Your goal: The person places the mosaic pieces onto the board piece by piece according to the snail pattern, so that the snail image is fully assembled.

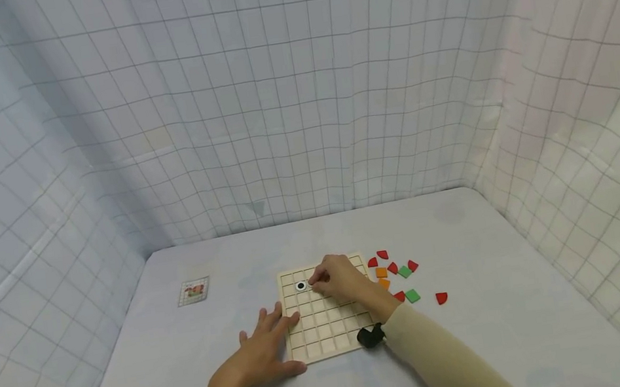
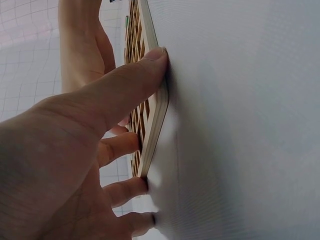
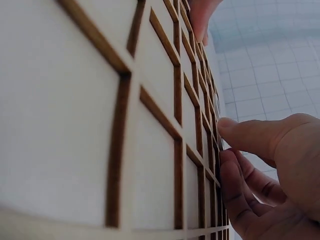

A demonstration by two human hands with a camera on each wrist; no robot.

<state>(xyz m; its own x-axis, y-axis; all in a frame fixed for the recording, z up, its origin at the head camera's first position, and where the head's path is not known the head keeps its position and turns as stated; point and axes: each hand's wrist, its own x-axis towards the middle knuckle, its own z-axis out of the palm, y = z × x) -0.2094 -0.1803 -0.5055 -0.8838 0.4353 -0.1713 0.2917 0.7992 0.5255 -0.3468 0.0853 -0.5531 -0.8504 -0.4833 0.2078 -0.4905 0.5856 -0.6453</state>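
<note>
A pale wooden grid board (image 1: 318, 334) lies on the table. In one of its upper-left cells sits a white square tile with a black dot (image 1: 301, 286). My right hand (image 1: 341, 278) reaches over the board, thumb and fingertips pinching a small tile at the cell just right of that dotted one. Fingers hide most of this piece. In the right wrist view the fingertips (image 3: 227, 155) are down at the board's surface. With its fingers spread, my left hand (image 1: 261, 356) rests at the board's left side, the thumb (image 2: 150, 67) against the near corner edge.
Right of the board lie several red quarter-round pieces (image 1: 442, 298), green squares (image 1: 412, 296) and orange squares (image 1: 381, 272). A small picture card (image 1: 193, 291) lies at the table's left. Gridded white curtains (image 1: 301, 89) enclose the table at the back and sides.
</note>
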